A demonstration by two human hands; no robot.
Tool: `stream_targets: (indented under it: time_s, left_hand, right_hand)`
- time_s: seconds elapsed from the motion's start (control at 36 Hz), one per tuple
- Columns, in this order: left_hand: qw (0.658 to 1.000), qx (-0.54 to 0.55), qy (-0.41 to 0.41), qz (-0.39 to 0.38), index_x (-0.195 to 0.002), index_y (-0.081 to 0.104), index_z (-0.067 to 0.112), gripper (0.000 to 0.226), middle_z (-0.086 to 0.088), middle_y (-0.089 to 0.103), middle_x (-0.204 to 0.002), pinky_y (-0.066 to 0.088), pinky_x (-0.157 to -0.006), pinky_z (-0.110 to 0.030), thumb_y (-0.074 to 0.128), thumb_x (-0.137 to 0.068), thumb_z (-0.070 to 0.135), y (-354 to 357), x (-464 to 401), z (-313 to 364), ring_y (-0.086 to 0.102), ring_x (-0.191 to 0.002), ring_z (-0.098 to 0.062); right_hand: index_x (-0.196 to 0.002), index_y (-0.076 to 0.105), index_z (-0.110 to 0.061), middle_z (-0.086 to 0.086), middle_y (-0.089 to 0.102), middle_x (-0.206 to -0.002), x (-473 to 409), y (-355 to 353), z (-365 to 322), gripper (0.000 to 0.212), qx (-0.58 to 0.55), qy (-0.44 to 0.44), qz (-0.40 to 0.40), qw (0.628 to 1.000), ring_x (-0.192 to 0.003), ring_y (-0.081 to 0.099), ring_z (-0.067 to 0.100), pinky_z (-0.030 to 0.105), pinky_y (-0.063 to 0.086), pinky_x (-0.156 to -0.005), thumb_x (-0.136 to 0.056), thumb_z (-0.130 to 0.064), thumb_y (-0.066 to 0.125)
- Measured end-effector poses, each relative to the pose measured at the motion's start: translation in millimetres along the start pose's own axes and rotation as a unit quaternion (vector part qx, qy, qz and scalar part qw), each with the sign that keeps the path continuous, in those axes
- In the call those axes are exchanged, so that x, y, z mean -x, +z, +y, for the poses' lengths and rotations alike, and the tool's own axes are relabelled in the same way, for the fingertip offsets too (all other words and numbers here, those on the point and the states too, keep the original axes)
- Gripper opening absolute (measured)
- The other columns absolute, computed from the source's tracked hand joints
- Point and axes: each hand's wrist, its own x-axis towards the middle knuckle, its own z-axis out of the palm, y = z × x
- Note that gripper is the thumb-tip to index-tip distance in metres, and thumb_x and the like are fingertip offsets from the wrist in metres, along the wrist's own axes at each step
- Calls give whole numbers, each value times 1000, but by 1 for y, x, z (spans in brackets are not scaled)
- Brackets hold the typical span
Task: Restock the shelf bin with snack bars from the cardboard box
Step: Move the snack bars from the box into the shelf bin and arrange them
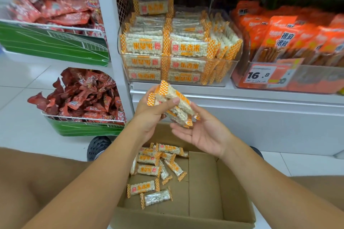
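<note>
My left hand [149, 115] grips a small bunch of rice snack bars [174, 98] in clear wrappers with orange checkered ends, held above the cardboard box [204, 182]. My right hand [206, 134] lies palm up just below and right of the bunch, fingers straight, touching its lower end. Several more bars [149, 170] lie loose in the left part of the box. The clear shelf bin [230, 65] straight ahead is stacked high with the same bars.
An orange snack bin with a 16.8 price tag [259, 74] stands to the right. Green wire baskets of red packets [83, 117] hang at the left. A dark shoe [98, 147] shows by the box. White tiled floor [22, 89] spreads left.
</note>
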Motion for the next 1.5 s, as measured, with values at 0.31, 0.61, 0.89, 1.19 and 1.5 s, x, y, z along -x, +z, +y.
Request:
stream_targets:
  time_s: [0.31, 0.61, 0.89, 1.19, 1.5]
  left_hand:
    - [990, -103, 71, -62, -122, 59, 38, 54, 20, 61, -124, 59, -70, -40, 77, -72, 47, -7, -8, 50, 58, -119, -13]
    - [919, -335, 210, -8, -94, 57, 16, 29, 14, 48, -56, 33, -45, -14, 53, -97, 44, 13, -11, 115, 36, -43, -1]
    - [872, -359, 331, 29, -92, 59, 18, 21, 19, 52, -53, 31, -42, -13, 62, -94, 39, 6, -58, 168, 39, -42, 0]
    - [889, -359, 272, 79, -126, 47, 25, 41, 10, 58, -92, 41, -69, -29, 39, -99, 55, 13, -118, 171, 58, -81, -8]
    - [619, -758, 200, 43, -123, 47, 9, 58, -14, 54, -124, 40, -98, -44, 18, -98, 53, -14, -129, 146, 48, -117, -32]
  right_hand:
    - [-120, 58, -3, 19, 70, -112, 12, 18, -45, 34, 38, -130, 19, 991, -100, 68, 30, 40, 61, -82, -87, -8, 64]
    - [-142, 46, -28, 11, 54, -101, 30, 89, -92, 60, 319, -240, -31, 916, -92, 57, 19, 38, 59, -87, -90, -4, 68]
    - [-121, 62, -10, 5, 74, -94, -6, 143, -160, 60, 404, -251, -33, 879, -86, 68, 12, 29, 55, -81, -64, -23, 78]
    - [-118, 65, -16, 6, 70, -116, -72, 137, -208, 67, 530, -297, 40, 793, -113, 64, 18, 24, 50, -90, -57, -22, 93]
    - [-116, 59, -25, -17, 56, -115, -149, 143, -240, 67, 560, -312, 121, 758, -112, 51, 2, 14, 39, -86, -62, -47, 91]
